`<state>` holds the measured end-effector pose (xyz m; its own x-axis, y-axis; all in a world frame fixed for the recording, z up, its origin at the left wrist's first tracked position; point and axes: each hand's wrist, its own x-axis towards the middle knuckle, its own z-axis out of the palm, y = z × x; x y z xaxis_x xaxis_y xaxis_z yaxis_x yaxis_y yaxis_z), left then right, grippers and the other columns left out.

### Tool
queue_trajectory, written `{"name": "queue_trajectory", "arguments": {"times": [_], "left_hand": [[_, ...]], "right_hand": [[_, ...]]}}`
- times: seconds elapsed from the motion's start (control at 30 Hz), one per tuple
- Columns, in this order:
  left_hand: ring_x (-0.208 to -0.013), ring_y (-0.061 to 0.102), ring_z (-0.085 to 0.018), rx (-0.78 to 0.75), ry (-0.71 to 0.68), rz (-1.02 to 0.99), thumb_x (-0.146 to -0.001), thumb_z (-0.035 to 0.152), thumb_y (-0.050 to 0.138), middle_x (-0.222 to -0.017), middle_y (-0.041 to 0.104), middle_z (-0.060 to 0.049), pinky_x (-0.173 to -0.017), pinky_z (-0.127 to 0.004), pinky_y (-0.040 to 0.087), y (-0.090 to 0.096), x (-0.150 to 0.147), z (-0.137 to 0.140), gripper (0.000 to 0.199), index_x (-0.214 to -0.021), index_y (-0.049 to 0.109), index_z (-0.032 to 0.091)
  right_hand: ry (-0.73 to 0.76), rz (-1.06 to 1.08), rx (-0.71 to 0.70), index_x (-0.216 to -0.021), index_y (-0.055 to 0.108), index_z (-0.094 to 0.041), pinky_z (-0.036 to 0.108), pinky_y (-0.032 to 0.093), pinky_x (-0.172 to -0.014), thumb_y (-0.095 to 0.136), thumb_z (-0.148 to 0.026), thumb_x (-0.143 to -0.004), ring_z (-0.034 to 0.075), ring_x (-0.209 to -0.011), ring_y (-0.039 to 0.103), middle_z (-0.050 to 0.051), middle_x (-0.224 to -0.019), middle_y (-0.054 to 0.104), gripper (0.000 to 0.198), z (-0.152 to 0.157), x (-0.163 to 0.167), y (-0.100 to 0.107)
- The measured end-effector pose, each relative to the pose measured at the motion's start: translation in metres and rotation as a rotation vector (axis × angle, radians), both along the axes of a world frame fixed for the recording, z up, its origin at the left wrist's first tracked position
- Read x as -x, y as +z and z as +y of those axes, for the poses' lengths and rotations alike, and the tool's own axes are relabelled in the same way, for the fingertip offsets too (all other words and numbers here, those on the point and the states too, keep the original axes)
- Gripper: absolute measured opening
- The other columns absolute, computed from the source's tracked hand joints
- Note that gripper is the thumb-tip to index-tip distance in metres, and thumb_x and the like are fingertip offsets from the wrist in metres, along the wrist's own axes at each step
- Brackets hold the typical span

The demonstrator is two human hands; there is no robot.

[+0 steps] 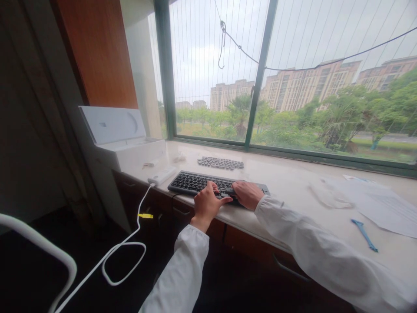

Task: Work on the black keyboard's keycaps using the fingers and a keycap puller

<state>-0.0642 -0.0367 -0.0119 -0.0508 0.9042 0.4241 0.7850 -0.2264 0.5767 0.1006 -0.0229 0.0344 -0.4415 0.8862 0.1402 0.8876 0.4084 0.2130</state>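
A black keyboard (184, 182) lies along the front edge of the white counter. My left hand (206, 202) is over its near edge, thumb stretched to the right and fingers bent over the keys, thumb and forefinger apart. Just right of it, my right hand (248, 194) is closed above the keys. A small dark piece shows at its fingertips, close to my left thumb; its kind is unclear. Behind the keyboard, loose dark keycaps (220, 163) lie in rows. Both hands cover the keyboard's middle and right keys.
An open white box (143, 150) stands at the left. Beside it lies a white power strip (161, 175), its white cable (140, 217) hanging off the edge with a yellow tag. On the right are a blue tool (365, 234), printed paper (387, 204) and a clear plastic bag (329, 194).
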Motion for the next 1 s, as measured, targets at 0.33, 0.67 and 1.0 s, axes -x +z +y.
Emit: {"name": "queue_trajectory", "arguments": {"times": [0.33, 0.67, 1.0], "left_hand": [[-0.084, 0.064, -0.019, 0.013, 0.009, -0.012, -0.062, 0.068, 0.065, -0.091, 0.067, 0.000, -0.068, -0.026, 0.040, 0.001, -0.001, -0.001, 0.059, -0.099, 0.047, 0.026], [-0.084, 0.064, -0.019, 0.027, 0.015, -0.005, -0.060, 0.065, 0.068, -0.091, 0.067, -0.001, -0.069, -0.026, 0.040, 0.005, -0.001, -0.004, 0.060, -0.099, 0.048, 0.025], [-0.083, 0.064, -0.019, 0.014, 0.003, -0.013, -0.063, 0.066, 0.066, -0.090, 0.067, 0.000, -0.067, -0.026, 0.040, 0.004, 0.000, -0.003, 0.057, -0.099, 0.047, 0.025]], "right_hand": [[0.053, -0.016, 0.020, -0.107, 0.055, -0.015, 0.029, 0.043, -0.067, 0.048, -0.022, -0.084, 0.025, -0.091, 0.063, 0.013, -0.104, 0.062, 0.025, 0.002, -0.006, 0.000], [-0.020, 0.052, 0.047, -0.086, 0.067, -0.021, 0.029, 0.042, -0.066, 0.049, -0.038, -0.087, 0.024, -0.089, 0.063, 0.010, -0.098, 0.067, 0.025, 0.001, -0.005, 0.008], [-0.010, -0.079, -0.035, -0.105, 0.055, -0.015, 0.033, 0.044, -0.066, 0.048, -0.019, -0.081, 0.026, -0.082, 0.064, 0.014, -0.103, 0.062, 0.025, -0.004, -0.001, -0.005]]}}
